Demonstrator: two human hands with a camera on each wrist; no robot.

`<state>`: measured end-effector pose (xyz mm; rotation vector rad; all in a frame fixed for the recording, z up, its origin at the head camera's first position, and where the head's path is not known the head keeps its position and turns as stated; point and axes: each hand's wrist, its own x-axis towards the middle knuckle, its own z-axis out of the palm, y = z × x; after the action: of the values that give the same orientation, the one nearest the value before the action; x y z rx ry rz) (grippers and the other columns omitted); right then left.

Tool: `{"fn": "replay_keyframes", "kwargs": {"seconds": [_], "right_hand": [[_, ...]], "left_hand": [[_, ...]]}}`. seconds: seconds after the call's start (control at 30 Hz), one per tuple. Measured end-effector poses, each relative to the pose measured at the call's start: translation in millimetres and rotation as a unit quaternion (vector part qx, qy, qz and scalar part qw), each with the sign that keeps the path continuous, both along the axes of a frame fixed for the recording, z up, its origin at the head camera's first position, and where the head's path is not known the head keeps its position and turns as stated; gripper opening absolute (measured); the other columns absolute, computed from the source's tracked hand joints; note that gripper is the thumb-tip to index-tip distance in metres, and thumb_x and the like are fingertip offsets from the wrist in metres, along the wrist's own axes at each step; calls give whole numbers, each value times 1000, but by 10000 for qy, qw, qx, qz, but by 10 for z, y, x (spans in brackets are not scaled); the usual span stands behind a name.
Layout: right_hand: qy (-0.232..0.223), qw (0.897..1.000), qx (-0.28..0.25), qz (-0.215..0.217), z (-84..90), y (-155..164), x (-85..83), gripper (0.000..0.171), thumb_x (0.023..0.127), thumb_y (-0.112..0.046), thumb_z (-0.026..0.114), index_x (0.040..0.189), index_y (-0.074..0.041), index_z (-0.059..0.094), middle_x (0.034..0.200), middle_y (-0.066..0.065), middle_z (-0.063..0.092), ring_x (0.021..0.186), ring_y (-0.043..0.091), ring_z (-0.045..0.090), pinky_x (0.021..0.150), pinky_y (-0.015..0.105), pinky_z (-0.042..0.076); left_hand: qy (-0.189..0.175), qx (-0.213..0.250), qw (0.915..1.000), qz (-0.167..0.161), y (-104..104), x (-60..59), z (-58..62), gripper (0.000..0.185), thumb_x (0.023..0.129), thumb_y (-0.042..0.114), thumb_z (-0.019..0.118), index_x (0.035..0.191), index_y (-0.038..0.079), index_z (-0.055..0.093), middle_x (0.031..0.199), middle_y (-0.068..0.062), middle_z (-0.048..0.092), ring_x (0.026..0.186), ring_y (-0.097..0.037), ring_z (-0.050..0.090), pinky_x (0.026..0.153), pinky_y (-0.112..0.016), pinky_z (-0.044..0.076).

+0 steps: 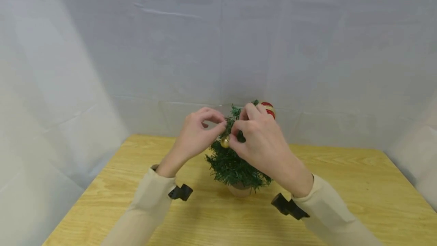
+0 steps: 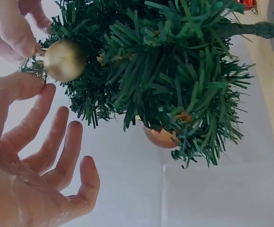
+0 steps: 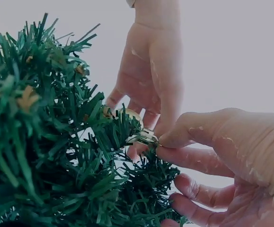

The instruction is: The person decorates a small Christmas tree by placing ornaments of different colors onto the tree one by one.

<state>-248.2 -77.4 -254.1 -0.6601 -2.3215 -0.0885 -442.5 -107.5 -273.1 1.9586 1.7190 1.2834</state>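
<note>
1. Green plastic needles make up the small artificial tree (image 1: 235, 162), which is stood in a tan pot (image 1: 240, 190) near the middle of the light wooden table (image 1: 358, 193).
2. A small round gold bauble (image 1: 225, 142) is seen against a branch on the tree's left side, between the two hands.
3. The right hand (image 1: 259, 141) is closed in a pinch: in the right wrist view its thumb and forefinger are pressed together on the bauble's top loop, right at the branch tip, while the other fingers are loosely curled below.
4. The left hand (image 1: 198, 134) is held just beside the bauble. In the head view its fingertips are bent towards the branch; in the left wrist view the fingers (image 2: 56, 142) are spread and relaxed, and nothing is gripped by them.
5. A second, orange-gold bauble (image 2: 161, 137) is hung lower in the tree, shown in the left wrist view.
6. A red ball with gold bands (image 1: 269, 109) is seen at the tree's top right, behind the right hand.
7. Beige sleeves (image 1: 150, 200) are worn on both arms, and white sheeting (image 1: 136, 48) is hung behind the table.
</note>
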Motion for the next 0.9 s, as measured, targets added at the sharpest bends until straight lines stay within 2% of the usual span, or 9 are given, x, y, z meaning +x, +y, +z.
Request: {"fn": "replay_keyframes", "kwargs": {"seconds": [0.27,0.5,0.73,0.9], "right_hand": [[-88,9995,79,-296,-28,-16,-19,12,87,-15,78,76,-13,75,87,5,50,78,24,40,65,33,36],[-31,9998,-83,-171,-36,-13,-4,10,88,-16,78,79,-15,75,91,5,53,80,24,43,68,35,38],[710,9968,34,354,-52,-19,137,3,88,-13,78,89,-14,76,99,7,62,86,24,56,71,37,50],[1556,9838,415,784,-51,15,341,6,85,-5,78,88,-9,75,96,8,65,84,21,60,67,35,48]], "left_hand": [[162,-436,9988,-178,-52,-37,-34,13,99,27,67,100,20,78,123,1,68,113,-21,64,96,-52,51],[114,-458,9986,-239,-103,-70,-53,15,99,31,67,105,21,77,128,2,66,117,-20,62,98,-55,50],[-31,-413,9989,-210,-135,-148,-144,19,101,33,64,111,22,75,124,3,67,113,-17,63,95,-48,52],[-73,-460,9988,-136,-178,-216,-232,19,101,32,64,113,21,74,115,6,68,107,-14,64,92,-43,53]]}}
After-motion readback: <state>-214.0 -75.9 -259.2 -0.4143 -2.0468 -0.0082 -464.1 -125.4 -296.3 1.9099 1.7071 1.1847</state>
